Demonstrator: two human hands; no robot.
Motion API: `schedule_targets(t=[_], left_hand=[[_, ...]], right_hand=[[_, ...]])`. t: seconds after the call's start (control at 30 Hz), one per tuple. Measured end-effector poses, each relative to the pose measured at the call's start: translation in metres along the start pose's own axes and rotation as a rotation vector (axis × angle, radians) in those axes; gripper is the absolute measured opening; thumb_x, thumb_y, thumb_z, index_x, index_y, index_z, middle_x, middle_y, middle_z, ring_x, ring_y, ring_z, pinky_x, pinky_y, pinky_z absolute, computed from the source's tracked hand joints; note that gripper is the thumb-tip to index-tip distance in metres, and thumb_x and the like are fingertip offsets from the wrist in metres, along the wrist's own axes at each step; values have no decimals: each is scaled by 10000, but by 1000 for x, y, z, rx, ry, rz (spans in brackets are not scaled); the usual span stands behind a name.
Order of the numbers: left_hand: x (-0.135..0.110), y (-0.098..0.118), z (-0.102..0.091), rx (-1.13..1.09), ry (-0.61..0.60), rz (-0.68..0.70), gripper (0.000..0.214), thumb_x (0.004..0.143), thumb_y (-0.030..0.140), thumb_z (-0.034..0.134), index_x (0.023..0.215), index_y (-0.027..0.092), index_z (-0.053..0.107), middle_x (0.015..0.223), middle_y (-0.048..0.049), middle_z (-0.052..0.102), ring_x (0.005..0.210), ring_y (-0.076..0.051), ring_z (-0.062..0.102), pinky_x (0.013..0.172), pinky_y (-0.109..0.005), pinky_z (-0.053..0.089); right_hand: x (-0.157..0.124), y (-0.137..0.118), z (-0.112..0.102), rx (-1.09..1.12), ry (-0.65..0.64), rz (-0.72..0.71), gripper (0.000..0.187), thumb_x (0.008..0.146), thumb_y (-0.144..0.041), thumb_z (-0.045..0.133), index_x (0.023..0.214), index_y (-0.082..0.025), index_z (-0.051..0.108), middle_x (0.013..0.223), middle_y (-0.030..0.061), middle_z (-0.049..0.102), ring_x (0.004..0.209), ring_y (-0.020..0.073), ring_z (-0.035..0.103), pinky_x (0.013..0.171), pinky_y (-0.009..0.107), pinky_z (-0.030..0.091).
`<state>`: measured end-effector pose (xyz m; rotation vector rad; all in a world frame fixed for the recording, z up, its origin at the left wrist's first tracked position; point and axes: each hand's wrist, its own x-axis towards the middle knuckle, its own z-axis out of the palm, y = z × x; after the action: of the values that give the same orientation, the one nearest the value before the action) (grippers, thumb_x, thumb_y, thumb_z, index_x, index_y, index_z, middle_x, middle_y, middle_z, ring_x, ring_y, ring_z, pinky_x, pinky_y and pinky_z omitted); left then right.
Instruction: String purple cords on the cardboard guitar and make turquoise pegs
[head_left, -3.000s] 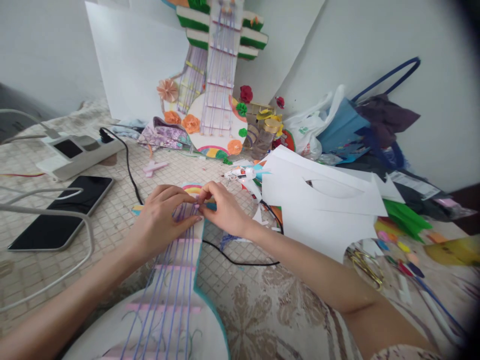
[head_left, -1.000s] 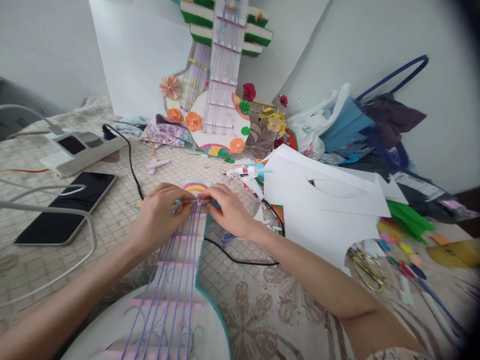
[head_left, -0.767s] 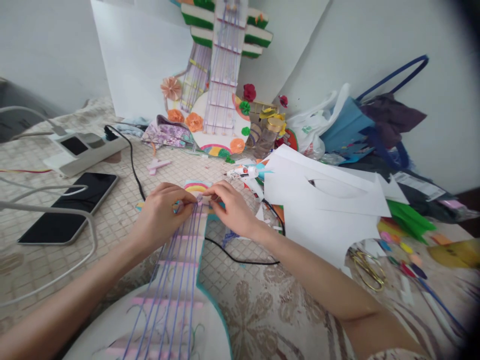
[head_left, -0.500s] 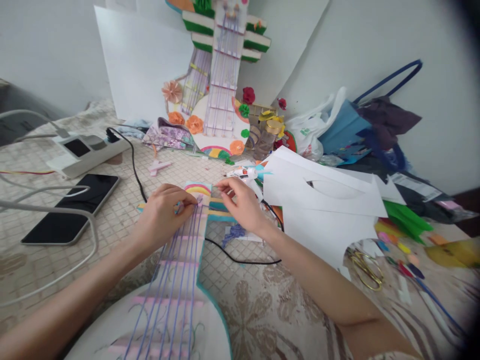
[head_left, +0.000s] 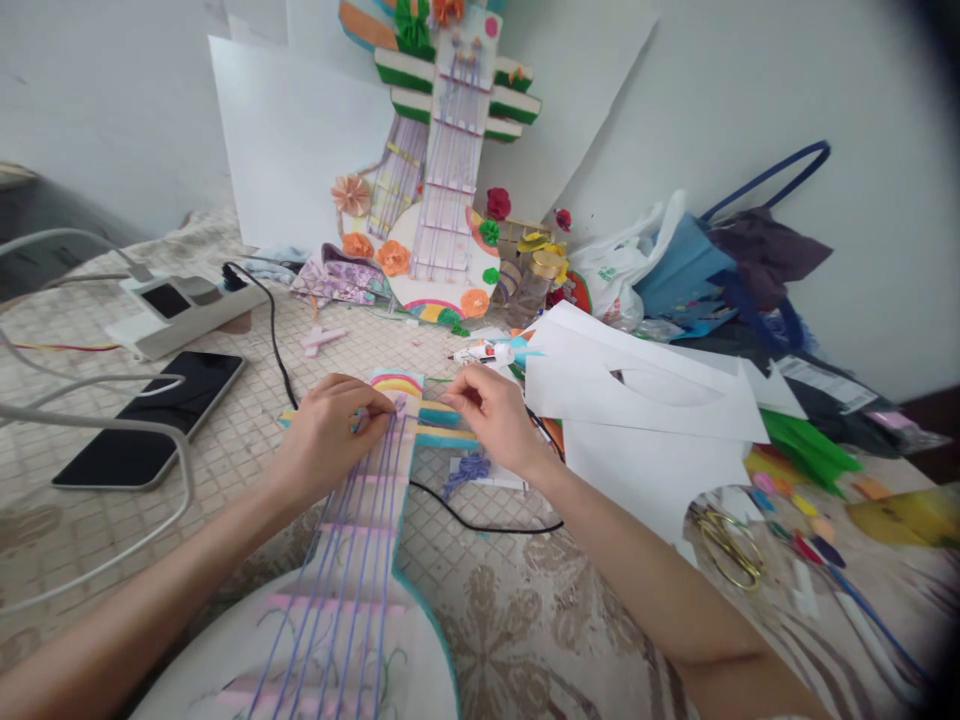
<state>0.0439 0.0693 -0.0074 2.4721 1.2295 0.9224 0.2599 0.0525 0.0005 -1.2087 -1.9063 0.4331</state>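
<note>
A white cardboard toy guitar (head_left: 416, 630) lies before me, its neck pointing away. Purple strings run along it over pink strips, and a rainbow is painted at the tip of its head. My left hand (head_left: 334, 425) rests over the head, thumb and forefinger pinched on a purple string at its upper end. To the right, my right hand (head_left: 491, 415) is raised over the blue-and-yellow pegs (head_left: 446, 438) with its fingertips pinched together. Whatever sits in that pinch is too thin to make out. A tangle of purple string (head_left: 469, 468) lies below the right hand.
Decorated cardboard guitars (head_left: 442, 225) stand against the wall. A phone (head_left: 150, 420) and a power strip (head_left: 180, 315) with cables lie left. White card sheets (head_left: 645, 385), gold scissors (head_left: 724, 550) and bags (head_left: 686, 270) occupy the right. A glue tube (head_left: 480, 352) lies beyond my right hand.
My right hand has drawn slightly down and right, its fingers closing closer together. My left hand keeps its pinch on the guitar head. The camera view has tilted a little upward.
</note>
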Motion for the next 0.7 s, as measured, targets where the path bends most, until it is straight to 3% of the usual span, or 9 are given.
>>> schedule_targets(t=[0.1,0.27,0.37,0.47,0.7], left_hand=[[-1,0,0,-5,2,-4,143,796,245,531,798,217,671,807,-30,702,859,-216,602,809,-367,481],[-1,2,-2,-10,3,2,136,794,230,530,787,208,664,791,-33,698,849,-213,600,807,-361,479],[0,3,-3,-10,3,2,140,795,239,525,783,205,661,787,-36,699,842,-217,603,800,-368,481],[0,3,-3,-4,2,8,142,796,241,520,786,207,657,786,-35,699,836,-217,608,798,-372,484],[-1,1,-1,-13,20,32,136,791,222,516,792,210,652,780,-32,690,830,-215,611,796,-374,487]], right_hand=[[-4,-2,4,-48,-30,-28,231,889,-203,517,664,-195,465,666,-18,512,657,127,489,623,252,367],[-6,-4,7,-91,-31,56,305,920,-232,467,617,-188,475,561,-37,449,548,110,445,554,243,326],[-4,-2,10,-78,-80,4,82,841,-131,558,795,-179,606,750,-5,553,657,114,518,624,236,391],[0,0,16,-79,-132,-47,170,810,-102,602,952,-189,640,907,25,571,772,128,556,705,250,433],[8,-2,30,-140,-247,-88,212,844,-73,531,974,-191,650,905,30,566,859,147,560,764,269,436]])
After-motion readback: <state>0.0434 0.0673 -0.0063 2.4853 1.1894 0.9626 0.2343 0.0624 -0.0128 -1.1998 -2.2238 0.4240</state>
